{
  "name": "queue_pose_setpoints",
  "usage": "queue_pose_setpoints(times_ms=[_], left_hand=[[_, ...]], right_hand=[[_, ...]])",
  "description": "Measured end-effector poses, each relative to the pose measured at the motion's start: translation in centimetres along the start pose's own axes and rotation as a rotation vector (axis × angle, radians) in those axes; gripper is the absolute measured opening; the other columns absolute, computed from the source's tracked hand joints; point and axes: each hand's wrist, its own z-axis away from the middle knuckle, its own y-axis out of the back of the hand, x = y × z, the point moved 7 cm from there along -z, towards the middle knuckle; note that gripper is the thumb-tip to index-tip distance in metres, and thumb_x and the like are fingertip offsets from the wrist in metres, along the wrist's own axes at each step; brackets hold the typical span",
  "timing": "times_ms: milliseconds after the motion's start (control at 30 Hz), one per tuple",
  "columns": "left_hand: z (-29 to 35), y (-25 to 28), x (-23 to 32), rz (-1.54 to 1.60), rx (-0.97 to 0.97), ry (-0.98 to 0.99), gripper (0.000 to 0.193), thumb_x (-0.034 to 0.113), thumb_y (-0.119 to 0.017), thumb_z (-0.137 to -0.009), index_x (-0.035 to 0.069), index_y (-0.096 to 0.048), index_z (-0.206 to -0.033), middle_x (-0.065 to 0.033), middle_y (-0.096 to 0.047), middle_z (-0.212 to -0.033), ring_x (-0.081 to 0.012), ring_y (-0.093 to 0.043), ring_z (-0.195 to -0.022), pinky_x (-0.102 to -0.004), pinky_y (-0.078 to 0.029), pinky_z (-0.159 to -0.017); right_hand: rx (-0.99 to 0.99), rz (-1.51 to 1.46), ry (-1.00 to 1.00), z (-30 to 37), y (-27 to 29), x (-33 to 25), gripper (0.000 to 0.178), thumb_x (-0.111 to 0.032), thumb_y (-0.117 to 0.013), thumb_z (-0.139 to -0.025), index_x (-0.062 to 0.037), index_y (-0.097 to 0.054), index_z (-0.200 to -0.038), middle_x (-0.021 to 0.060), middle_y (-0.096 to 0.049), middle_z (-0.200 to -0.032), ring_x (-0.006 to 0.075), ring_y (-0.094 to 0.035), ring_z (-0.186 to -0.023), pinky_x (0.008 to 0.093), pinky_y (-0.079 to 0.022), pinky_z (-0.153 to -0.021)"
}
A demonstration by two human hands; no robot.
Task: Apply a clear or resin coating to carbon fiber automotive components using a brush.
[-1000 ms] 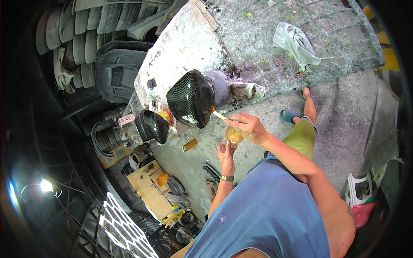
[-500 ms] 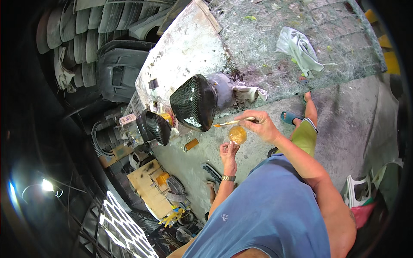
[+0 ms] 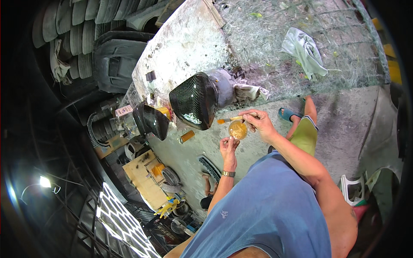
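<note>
My left hand (image 3: 229, 148), a watch on its wrist, pinches the rim of a small round clear cup (image 3: 237, 130) with amber liquid in it. Between the fingers of my right hand (image 3: 260, 124) is a paintbrush (image 3: 235, 118), its orange-wet bristles pointing left, just above the cup and apart from it. Left of the bristles stands a glossy black carbon-fibre shell (image 3: 192, 99), backed by a grey rounded support (image 3: 223, 88). A second, smaller carbon-fibre shell (image 3: 151, 122) sits farther left. Neither hand touches the shells.
A fibre-strewn worktable (image 3: 266, 51) bears a grey rag (image 3: 304, 50) and a crumpled cloth (image 3: 251, 91). An amber cylinder (image 3: 186, 136) is left of my hands. A person's leg and blue sandal (image 3: 289, 114) show at right. Black moulded panels (image 3: 114, 60) stand at the far left.
The brush has lifted slightly and turned, showing more of its flat side, with its bristles a little farther from the large shell. The cup stays in my left hand. My view has shifted slightly.
</note>
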Motion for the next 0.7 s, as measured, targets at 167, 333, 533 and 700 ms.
queue_pose_setpoints(times_ms=[167,333,533,700], left_hand=[[0.0,-0.7,-0.4,-0.002,-0.019,0.018,0.024,0.024,-0.062,-0.092,0.010,-0.044,-0.101,-0.0065,-0.061,-0.094,-0.0166,-0.063,-0.086,-0.0341,-0.053,-0.084],[0.3,-1.5,0.0,0.024,-0.036,0.007,0.022,0.023,-0.061,-0.093,0.011,-0.045,-0.100,-0.0054,-0.061,-0.095,-0.0165,-0.063,-0.087,-0.0355,-0.053,-0.085],[0.5,-2.4,0.8,0.045,-0.038,0.000,0.020,0.021,-0.060,-0.093,0.011,-0.044,-0.099,-0.0049,-0.061,-0.096,-0.0165,-0.063,-0.087,-0.0363,-0.053,-0.086],[0.6,-3.1,1.3,0.059,0.026,0.022,0.021,0.019,-0.062,-0.092,0.009,-0.045,-0.099,-0.0074,-0.061,-0.092,-0.0155,-0.063,-0.079,-0.0309,-0.054,-0.081]], right_hand=[[-0.148,0.053,0.056,-0.4,-2.1,-1.9,0.020,-0.020,-0.062,-0.091,-0.0048,-0.068,-0.104,-0.0051,-0.056,-0.070,0.0023,-0.041,-0.055,0.0204,-0.033,-0.049],[-0.051,0.353,0.202,-1.0,0.3,-5.6,0.020,-0.017,-0.063,-0.089,-0.0051,-0.069,-0.105,-0.0039,-0.058,-0.073,0.0042,-0.049,-0.065,0.0218,-0.040,-0.058],[-0.200,0.788,0.402,-3.2,-2.0,-10.3,0.018,-0.004,-0.061,-0.082,-0.0032,-0.067,-0.098,0.0059,-0.059,-0.090,0.0166,-0.058,-0.085,0.0283,-0.045,-0.078],[-0.223,0.613,0.451,-5.2,-3.9,-13.9,0.020,-0.002,-0.061,-0.083,-0.0037,-0.067,-0.101,0.0027,-0.057,-0.090,0.0124,-0.054,-0.083,0.0265,-0.043,-0.074]])
